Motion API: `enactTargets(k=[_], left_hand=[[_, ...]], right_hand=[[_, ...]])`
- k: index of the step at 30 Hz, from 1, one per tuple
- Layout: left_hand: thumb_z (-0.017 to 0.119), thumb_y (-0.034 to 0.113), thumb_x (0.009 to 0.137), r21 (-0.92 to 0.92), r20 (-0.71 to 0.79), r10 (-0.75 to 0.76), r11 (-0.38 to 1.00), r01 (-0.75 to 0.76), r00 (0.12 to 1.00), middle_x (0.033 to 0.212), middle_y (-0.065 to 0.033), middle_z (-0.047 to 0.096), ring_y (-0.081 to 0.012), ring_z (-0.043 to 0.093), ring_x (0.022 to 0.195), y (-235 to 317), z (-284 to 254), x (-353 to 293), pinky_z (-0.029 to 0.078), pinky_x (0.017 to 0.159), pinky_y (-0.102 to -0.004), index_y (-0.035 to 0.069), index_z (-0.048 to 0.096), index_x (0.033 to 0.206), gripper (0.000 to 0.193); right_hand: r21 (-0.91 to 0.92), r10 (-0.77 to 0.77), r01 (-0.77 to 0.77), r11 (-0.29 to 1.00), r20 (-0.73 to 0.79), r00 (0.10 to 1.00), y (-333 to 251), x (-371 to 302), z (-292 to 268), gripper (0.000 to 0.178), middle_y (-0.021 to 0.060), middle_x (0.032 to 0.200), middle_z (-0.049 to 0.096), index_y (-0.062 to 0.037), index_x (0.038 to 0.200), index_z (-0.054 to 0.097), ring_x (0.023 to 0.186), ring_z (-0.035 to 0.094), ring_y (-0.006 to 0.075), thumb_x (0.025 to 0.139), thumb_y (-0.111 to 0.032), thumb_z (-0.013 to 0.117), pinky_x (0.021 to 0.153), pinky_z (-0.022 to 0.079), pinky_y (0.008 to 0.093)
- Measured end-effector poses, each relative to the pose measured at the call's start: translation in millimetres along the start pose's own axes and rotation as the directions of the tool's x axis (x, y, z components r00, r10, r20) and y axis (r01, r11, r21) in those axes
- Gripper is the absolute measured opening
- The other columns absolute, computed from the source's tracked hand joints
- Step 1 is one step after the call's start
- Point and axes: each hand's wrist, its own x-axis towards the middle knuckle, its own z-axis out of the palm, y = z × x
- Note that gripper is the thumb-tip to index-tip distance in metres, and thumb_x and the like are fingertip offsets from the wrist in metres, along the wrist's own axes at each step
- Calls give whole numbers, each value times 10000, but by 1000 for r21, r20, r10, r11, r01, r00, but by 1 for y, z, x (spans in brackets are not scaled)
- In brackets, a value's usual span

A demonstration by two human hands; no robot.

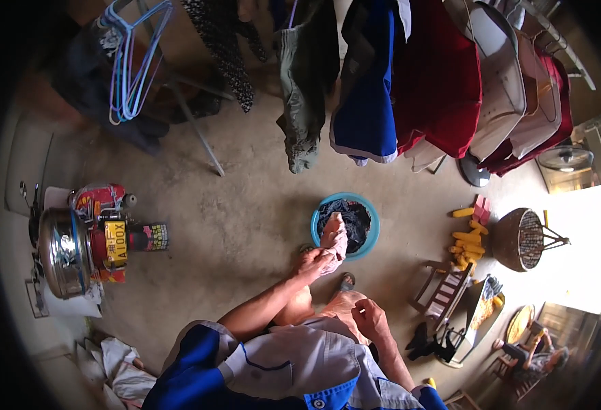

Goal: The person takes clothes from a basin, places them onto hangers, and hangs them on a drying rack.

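A pale pink, crumpled cloth (335,240) hangs from my left hand (310,265), whose fingers are closed round its near end. Its far end reaches over the near rim of a light-blue basin (375,225) on the floor. Dark, bunched-up clothes (356,222) fill much of that basin. My right hand (371,320) is raised over my right thigh, apart from the cloth and the basin. Its fingers are curled in, and nothing shows in them.
Garments (437,82) hang across the far side, with blue hangers (135,68) at the left. A motorcycle (102,239) stands left. On the right are corn cobs (468,246), a wicker basket (512,239), a wooden chair (444,297) and a seated person (539,362).
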Motion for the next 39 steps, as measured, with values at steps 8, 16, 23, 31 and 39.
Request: enactTargets(k=[8, 16, 23, 31, 39], left_hand=[[732, 177, 828, -67, 18, 263, 963, -262, 965, 1270, -137, 553, -196, 577, 1108, -59, -7, 69, 494, 922, -345, 0, 430, 1381, 654], [711, 312, 815, 618, -133, -192, 751, 233, 972, 1145, -204, 642, -312, 606, 1111, -103, -35, 1, 500, 921, -410, -12, 560, 1249, 562], [672, 235, 817, 866, -153, -75, 470, 170, 985, 1194, -227, 563, -403, 533, 1117, -217, -42, -79, 462, 945, -462, 19, 517, 1253, 511], [707, 229, 784, 876, -264, -325, 314, 367, 908, 1377, -294, 374, -475, 417, 1233, -193, 0, -35, 406, 1011, -518, 30, 299, 1440, 798], [719, 220, 716, 895, -272, -220, 300, 330, 937, 1248, -297, 436, -453, 466, 1137, -186, 5, 6, 424, 961, -505, -19, 359, 1381, 792]], right_hand=[[42, 55, -60, 997, 95, 994, 9, 4, 33, 165, 187, 865, 665, -18, 958, 600, 760, 673, 344, 856, -140, 643, 675, 553, 410], [102, 17, -36, 994, 181, 983, 120, 42, 39, 116, 179, 834, 675, -32, 920, 632, 785, 692, 341, 849, -123, 644, 676, 551, 399], [-437, -31, 78, 896, 113, 993, 315, 157, 93, 112, 200, 759, 629, -43, 800, 582, 653, 633, 397, 835, -148, 600, 526, 508, 464], [-303, 160, -158, 940, -20, 987, 423, 332, 149, 174, 229, 969, 616, -49, 956, 545, 836, 625, 452, 790, -98, 565, 723, 522, 540], [-413, 103, -108, 904, -36, 994, 443, 439, 179, 232, 240, 1140, 547, -39, 1093, 507, 919, 637, 449, 866, -60, 467, 785, 527, 537]])
